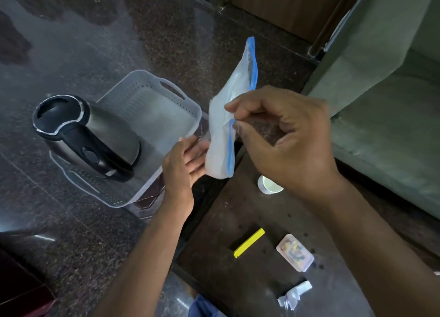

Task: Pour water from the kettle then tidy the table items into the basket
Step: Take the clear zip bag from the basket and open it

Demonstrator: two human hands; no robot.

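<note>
I see my right hand (283,138) raised in the middle of the view, its thumb and forefinger pinching the blue zip edge of a clear plastic zip bag (228,116). The bag hangs folded, with its blue-trimmed top corner pointing up and away from me. My left hand (188,159) sits lower and to the left with the fingers spread flat, palm turned toward the bag; the fingertips lie just at the bag's lower part, though I cannot tell whether they actually touch it.

To the left, the white perforated plastic basket (152,97) with cut-out handles stands beyond my left hand. The brushed steel electric kettle with its black handle and lid (95,135) sits inside the basket at its near-left end, upright, the handle facing me.

Below my right hand the dark wooden table (238,281) carries a small white cup (269,185) partly hidden by my wrist. Nearer me lie a yellow plastic bag clip (248,243), a small clear plastic box with coloured bits inside (295,252) just right of it, and a crumpled bit of clear wrapper (294,294) at the near edge. A grey-green sofa (385,78) fills the right side.
</note>
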